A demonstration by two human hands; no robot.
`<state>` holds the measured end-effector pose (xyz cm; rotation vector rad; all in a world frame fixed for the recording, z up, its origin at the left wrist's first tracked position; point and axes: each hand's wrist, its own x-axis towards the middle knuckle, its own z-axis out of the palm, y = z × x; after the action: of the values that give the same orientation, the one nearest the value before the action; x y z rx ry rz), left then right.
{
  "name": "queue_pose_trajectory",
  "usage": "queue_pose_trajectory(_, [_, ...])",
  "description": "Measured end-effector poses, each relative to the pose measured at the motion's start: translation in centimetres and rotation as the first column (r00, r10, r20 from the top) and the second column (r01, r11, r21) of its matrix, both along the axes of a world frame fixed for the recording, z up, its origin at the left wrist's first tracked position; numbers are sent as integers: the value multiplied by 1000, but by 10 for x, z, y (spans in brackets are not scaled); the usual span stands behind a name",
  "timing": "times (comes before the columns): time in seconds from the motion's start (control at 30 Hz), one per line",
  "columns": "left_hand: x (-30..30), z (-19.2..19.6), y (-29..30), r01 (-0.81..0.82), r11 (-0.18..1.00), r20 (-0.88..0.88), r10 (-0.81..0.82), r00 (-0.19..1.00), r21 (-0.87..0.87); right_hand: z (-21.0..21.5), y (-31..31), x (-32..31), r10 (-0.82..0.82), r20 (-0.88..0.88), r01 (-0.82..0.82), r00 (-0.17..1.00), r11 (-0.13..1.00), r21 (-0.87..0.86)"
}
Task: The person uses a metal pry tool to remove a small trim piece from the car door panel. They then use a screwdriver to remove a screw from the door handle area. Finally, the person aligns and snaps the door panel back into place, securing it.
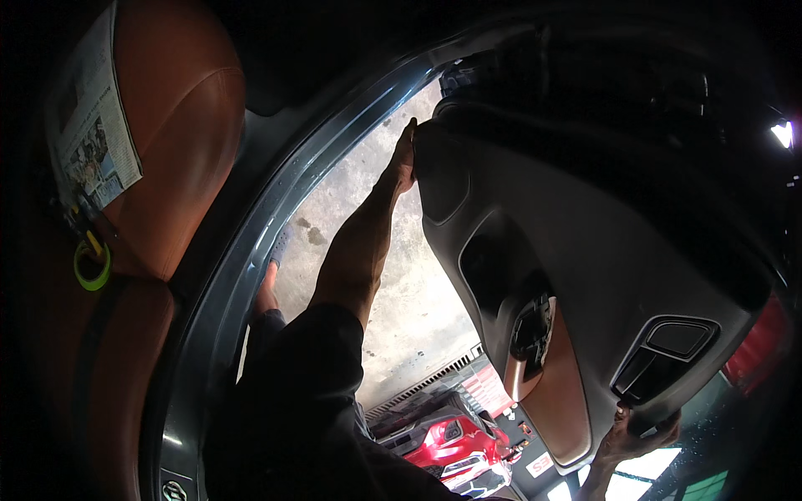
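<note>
A black car door panel [585, 225] with a brown armrest insert [558, 401] stands tilted in front of me. My left hand [406, 157] presses on its upper left edge, with fingers mostly hidden behind it. Down at the lower right edge, my right hand [628, 438] grips the panel just below the inner door handle [668, 351]. A gap in the armrest shows dark parts [530, 334] inside. Whether the panel is fastened to the door I cannot tell.
On the left, a brown leather seat [188, 159] carries a newspaper [96, 134] and a green tape roll [92, 267]. The dark door sill [242, 259] curves beside it. Below are a foot [269, 288] on the concrete floor [409, 334] and a red vehicle [459, 442].
</note>
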<state>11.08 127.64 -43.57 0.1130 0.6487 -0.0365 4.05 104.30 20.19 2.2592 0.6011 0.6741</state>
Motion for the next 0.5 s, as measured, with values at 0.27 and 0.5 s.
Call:
queue_pose_trajectory(0.27, [-32, -18, -74, 15, 972, -120, 14, 993, 235, 7, -4, 2, 38, -36, -40, 999, 998, -50])
queue_pose_trajectory(0.5, [-59, 37, -109, 13, 951, -331, 95, 939, 310, 4, 5, -5, 28, -25, -29, 999, 1000, -13])
